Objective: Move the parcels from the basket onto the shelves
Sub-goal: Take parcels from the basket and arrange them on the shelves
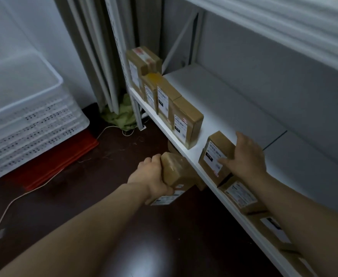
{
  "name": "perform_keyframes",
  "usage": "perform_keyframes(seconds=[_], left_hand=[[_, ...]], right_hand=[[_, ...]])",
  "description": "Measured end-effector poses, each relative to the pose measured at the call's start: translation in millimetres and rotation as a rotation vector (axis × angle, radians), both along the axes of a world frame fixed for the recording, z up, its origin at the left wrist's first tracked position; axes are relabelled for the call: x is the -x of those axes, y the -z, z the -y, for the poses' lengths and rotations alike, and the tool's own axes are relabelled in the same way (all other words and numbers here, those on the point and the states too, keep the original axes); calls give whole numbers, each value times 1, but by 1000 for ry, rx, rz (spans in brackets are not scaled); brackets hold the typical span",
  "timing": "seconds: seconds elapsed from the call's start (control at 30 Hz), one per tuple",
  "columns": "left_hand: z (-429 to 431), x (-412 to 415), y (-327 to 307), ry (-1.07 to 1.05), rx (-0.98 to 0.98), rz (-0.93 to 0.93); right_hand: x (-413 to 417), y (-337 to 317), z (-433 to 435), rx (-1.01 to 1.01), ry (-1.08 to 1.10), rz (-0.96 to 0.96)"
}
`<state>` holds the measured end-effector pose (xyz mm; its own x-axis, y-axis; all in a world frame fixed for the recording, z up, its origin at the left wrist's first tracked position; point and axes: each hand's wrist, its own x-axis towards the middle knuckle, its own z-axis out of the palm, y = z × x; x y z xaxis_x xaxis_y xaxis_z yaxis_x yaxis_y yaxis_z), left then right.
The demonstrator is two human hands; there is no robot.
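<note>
My left hand (154,176) grips a small brown cardboard parcel (177,172) with a white label, held just below and in front of the white shelf's front edge (186,150). My right hand (246,154) holds another labelled parcel (214,154) standing on the shelf board, thumb across its label and fingers over its top. Further left on the same shelf, a row of several brown parcels (186,120) stands upright along the front edge. The white perforated basket (24,120) sits at the left on the floor.
More labelled parcels (242,194) lie on the lower shelf beneath my right arm. The basket rests on a red base (64,156). A cable (14,200) runs across the dark floor. Green cloth (122,116) lies by the shelf's upright post. Bare white shelf board (234,100) stretches behind the parcels.
</note>
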<state>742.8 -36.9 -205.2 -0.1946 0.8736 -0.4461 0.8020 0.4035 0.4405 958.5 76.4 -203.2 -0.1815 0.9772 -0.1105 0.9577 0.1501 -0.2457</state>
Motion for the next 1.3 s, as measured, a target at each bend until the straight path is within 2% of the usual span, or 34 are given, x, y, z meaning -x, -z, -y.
perform_keyframes(seconds=[0.17, 0.33, 0.7, 1.3], left_hand=[[-24, 7, 16, -10, 23, 13], [-43, 12, 28, 26, 36, 11], [-58, 33, 45, 66, 72, 2], [-63, 49, 52, 85, 63, 1]], right_hand=[[10, 14, -23, 103, -28, 152], [15, 30, -33, 115, -19, 223], [54, 38, -50, 105, 44, 48], [76, 36, -57, 105, 61, 24]])
